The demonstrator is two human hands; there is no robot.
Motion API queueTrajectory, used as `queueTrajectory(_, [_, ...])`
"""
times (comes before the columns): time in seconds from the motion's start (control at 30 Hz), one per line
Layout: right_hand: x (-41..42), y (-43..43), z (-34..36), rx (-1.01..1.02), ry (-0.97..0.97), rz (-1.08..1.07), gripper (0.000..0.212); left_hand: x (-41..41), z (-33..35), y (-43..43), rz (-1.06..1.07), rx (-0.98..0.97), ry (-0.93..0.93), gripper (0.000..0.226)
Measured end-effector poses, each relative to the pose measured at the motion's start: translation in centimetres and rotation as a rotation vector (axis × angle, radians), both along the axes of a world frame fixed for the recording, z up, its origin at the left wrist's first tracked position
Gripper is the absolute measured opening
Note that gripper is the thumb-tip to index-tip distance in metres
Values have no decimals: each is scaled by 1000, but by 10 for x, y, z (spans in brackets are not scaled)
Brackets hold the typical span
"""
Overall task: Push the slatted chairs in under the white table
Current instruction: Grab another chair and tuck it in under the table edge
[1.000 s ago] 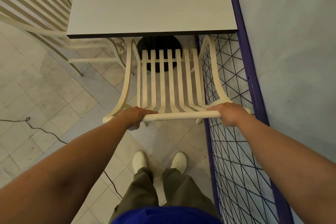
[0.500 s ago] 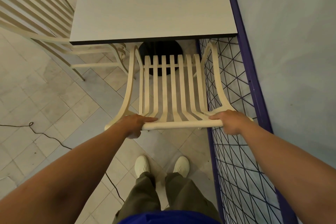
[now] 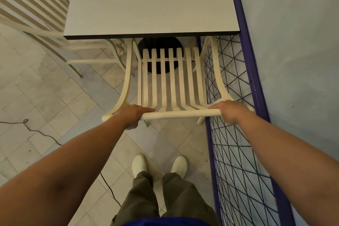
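Observation:
A cream slatted chair (image 3: pixel 172 82) stands in front of me, its seat partly hidden under the near edge of the white table (image 3: pixel 150 5). My left hand (image 3: pixel 134 114) grips the left end of the chair's top rail. My right hand (image 3: pixel 231 111) grips the right end of the same rail. A second slatted chair (image 3: pixel 31 5) stands at the table's left side, its seat mostly outside the tabletop. The table's black round base (image 3: pixel 159 46) shows through the slats.
A purple-framed wire mesh fence (image 3: pixel 236 152) runs close along the chair's right side, with a grey wall beyond. A black cable (image 3: pixel 42 134) trails over the tiled floor at the left. My white shoes (image 3: pixel 159 165) stand just behind the chair.
The chair has slid a little further under the table, with less of the seat showing. Both hands keep the same grip on the top rail.

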State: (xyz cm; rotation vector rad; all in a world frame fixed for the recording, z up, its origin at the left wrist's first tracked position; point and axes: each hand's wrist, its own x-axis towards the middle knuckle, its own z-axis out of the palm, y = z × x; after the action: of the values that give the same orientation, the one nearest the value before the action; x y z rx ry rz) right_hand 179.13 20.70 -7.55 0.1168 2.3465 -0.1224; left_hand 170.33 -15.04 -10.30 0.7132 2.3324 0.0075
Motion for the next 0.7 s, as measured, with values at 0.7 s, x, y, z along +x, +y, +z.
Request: queueTrajectory(0.7, [34, -3, 4, -73, 15, -13, 68, 30, 2, -13, -23, 3, -89, 73])
